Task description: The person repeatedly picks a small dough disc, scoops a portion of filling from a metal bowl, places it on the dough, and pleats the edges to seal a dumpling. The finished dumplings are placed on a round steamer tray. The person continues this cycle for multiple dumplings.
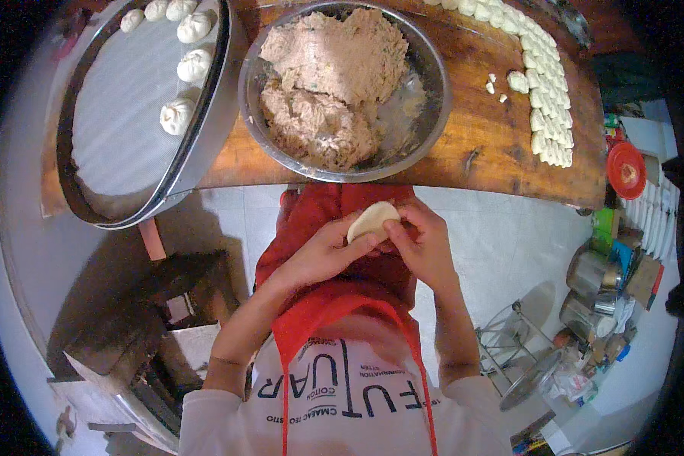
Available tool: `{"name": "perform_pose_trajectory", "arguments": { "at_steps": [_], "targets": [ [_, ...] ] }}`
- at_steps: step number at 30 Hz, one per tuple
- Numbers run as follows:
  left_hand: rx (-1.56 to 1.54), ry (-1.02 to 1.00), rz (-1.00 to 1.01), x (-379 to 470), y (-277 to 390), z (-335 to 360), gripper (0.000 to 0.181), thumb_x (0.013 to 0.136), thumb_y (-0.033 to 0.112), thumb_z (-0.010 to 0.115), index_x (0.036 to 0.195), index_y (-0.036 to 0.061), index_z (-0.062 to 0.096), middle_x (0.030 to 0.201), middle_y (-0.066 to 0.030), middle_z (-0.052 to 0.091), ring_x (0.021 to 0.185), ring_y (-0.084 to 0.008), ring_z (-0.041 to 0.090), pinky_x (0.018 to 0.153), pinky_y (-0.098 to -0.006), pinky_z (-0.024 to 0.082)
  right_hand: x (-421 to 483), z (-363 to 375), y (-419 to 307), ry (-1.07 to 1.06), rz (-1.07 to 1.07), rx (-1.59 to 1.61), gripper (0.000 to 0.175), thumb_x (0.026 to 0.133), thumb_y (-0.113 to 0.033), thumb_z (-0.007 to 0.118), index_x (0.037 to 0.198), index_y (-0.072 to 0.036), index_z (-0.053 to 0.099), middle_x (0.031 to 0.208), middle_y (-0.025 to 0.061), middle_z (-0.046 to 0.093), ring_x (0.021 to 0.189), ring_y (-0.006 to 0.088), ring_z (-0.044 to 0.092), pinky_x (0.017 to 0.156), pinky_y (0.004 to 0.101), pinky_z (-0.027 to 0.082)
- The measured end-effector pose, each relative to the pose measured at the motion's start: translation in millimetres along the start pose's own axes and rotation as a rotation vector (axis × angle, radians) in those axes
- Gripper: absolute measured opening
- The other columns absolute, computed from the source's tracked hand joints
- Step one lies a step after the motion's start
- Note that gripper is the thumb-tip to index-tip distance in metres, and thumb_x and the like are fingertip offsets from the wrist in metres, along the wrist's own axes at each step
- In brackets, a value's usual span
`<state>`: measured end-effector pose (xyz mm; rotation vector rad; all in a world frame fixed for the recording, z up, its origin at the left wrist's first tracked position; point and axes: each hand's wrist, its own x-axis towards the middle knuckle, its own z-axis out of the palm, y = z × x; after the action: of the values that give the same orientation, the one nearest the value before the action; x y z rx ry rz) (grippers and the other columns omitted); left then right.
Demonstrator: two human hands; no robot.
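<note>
Between my two hands, over the lap and short of the table edge, is a flat round dough wrapper. My left hand holds its left and lower side, thumb on top. The fingers and thumb of my right hand pinch its right edge. Straight ahead a steel bowl holds a large mass of minced filling. Left of it, several pleated buns sit on the cloth of a round steamer tray. Rows of small dough pieces lie on the right of the table.
The wooden table carries bowl, tray and dough; a single dough piece and small scraps lie beside the rows. A metal stand, steel pots and a red plastic lid are at the right. A dark cabinet-like object stands lower left.
</note>
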<state>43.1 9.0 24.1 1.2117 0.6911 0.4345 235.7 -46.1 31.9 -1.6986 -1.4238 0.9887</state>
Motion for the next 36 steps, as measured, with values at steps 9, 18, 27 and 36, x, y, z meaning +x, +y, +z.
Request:
{"name": "perform_pose_trajectory", "arguments": {
  "at_steps": [9, 18, 27, 36],
  "targets": [
    [-0.336, 0.045, -0.259, -6.8, 1.3, -14.5, 0.049, 0.110, 0.039, 0.042, 0.131, -0.0002, 0.061, 0.102, -0.0092, 0.073, 0.081, -0.0160, 0.071, 0.069, -0.0282, 0.057, -2.9, 8.1, -12.1, -0.115, 0.152, 0.247, 0.025, 0.096, -0.016, 0.066, 0.118, -0.004, 0.064, 0.095, 0.0118, 0.073, 0.088, 0.0276, 0.073, 0.078, 0.0381, 0.057],
    [0.320, -0.062, 0.195, -11.2, 0.8, -34.5, 0.035, 0.097, 0.034, 0.066, 0.118, 0.0054, 0.069, 0.097, -0.0128, 0.075, 0.081, -0.0293, 0.073, 0.072, -0.0411, 0.058, -0.8, -4.6, -26.4, -0.315, 0.034, -0.008, 0.016, 0.092, -0.023, 0.073, 0.102, -0.010, 0.073, 0.091, 0.0096, 0.075, 0.084, 0.0253, 0.073, 0.076, 0.0361, 0.058],
    [0.221, -0.452, 0.101, 3.0, 4.5, -23.5, 0.032, 0.099, 0.033, 0.064, 0.125, 0.0149, 0.069, 0.089, -0.0135, 0.074, 0.078, -0.0259, 0.071, 0.068, -0.0372, 0.055, 13.5, -4.7, 17.8, 0.162, -0.028, -0.339, 0.011, 0.089, -0.017, 0.075, 0.086, -0.010, 0.067, 0.084, 0.0091, 0.070, 0.079, 0.0266, 0.069, 0.073, 0.0390, 0.055],
    [0.078, -0.013, -0.193, -9.5, -20.6, -22.6, 0.040, 0.103, 0.028, 0.058, 0.134, 0.0036, 0.063, 0.109, -0.0107, 0.074, 0.101, -0.0183, 0.070, 0.091, -0.0347, 0.054, 70.5, -59.1, -35.0, 0.399, -0.375, -0.574, 0.017, 0.086, -0.014, 0.077, 0.100, -0.007, 0.070, 0.093, 0.0095, 0.069, 0.097, 0.0298, 0.066, 0.088, 0.0432, 0.052]
  ]
}}
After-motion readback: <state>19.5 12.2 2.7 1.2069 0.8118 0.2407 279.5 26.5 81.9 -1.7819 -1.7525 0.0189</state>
